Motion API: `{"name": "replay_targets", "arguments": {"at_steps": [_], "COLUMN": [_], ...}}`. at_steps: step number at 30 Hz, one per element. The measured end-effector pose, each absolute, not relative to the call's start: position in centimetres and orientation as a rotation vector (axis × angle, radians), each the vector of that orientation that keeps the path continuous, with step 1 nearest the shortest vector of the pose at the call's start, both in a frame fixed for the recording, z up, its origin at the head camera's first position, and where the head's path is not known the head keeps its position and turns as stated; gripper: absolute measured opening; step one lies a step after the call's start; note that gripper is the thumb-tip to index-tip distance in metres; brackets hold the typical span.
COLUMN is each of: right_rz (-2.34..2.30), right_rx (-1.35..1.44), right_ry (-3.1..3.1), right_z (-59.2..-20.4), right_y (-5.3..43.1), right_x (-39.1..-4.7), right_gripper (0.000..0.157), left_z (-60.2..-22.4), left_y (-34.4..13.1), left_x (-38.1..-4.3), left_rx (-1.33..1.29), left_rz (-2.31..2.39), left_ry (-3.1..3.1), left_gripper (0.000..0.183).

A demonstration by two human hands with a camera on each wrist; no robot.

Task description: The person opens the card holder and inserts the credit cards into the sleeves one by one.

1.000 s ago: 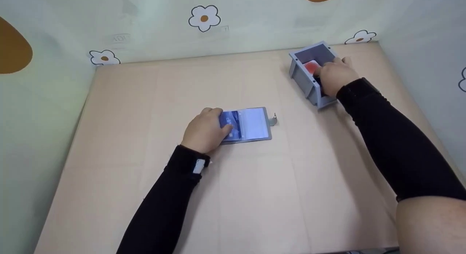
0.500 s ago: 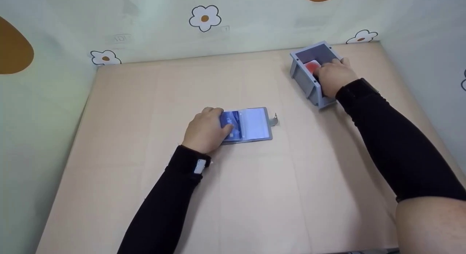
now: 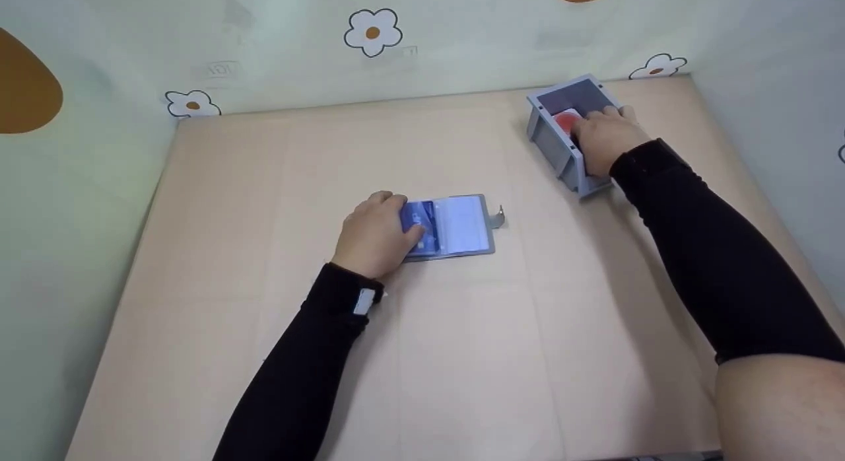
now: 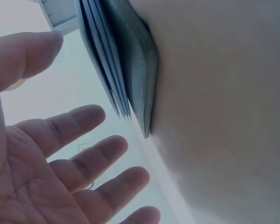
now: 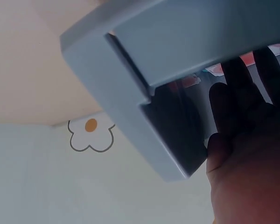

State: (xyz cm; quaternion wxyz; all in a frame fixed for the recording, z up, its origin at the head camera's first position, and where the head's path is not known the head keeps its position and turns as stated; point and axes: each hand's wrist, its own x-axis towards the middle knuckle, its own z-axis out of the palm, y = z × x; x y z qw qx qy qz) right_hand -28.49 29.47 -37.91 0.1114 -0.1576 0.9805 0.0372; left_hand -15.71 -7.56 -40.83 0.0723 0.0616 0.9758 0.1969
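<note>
A card holder (image 3: 465, 223) lies spread open on the table, with a blue card (image 3: 419, 216) in its left page and a white sheet in its right. My left hand (image 3: 373, 233) is at its left edge, the thumb overlapping the blue card. In the left wrist view, the fingers (image 4: 91, 116) are spread and relaxed beside the raised grey cover and its sleeves (image 4: 109, 56). My right hand (image 3: 610, 141) reaches into a grey bin (image 3: 551, 147), near a red-and-white item (image 3: 566, 121). The bin wall hides its thumb and some fingertips, so I cannot tell what they hold.
The bin stands at the back right of the table (image 3: 317, 157). Pale walls with flower prints (image 3: 373, 33) rise behind and at both sides. A clasp strap (image 3: 496, 218) sticks out from the holder's right edge.
The right fingers shift slightly inside the bin. The left hand and the card holder stay in nearly the same place.
</note>
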Motion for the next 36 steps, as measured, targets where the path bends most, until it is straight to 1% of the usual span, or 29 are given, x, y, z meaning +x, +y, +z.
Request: {"name": "replay_targets", "arguments": {"at_steps": [9,19,29,36], "right_rz": [0.033,-0.040,-0.138,-0.278], "right_rx": [-0.414,-0.455,-0.405,-0.278], "right_ry": [2.888,2.994,3.031,3.181], "right_z": [-37.6,-37.1,-36.1,-35.0], "right_y": [29.7,30.1,30.8,30.4], "right_x": [-28.7,-28.3,-28.0,-27.4], "right_gripper": [0.037,0.037,0.055,0.061], "left_z": [-40.7,-40.8,-40.9,-40.8], "left_y": [-7.5,-7.6,-7.6,-7.4], "left_x": [-15.7,-15.6,-15.6,-15.5], "left_rx": [0.190,0.202,0.211,0.201], "left_rz": [0.594,0.596,0.603,0.611], "left_ry": [2.931,2.933,2.938,2.952], "left_gripper": [0.067,0.068,0.068,0.066]}}
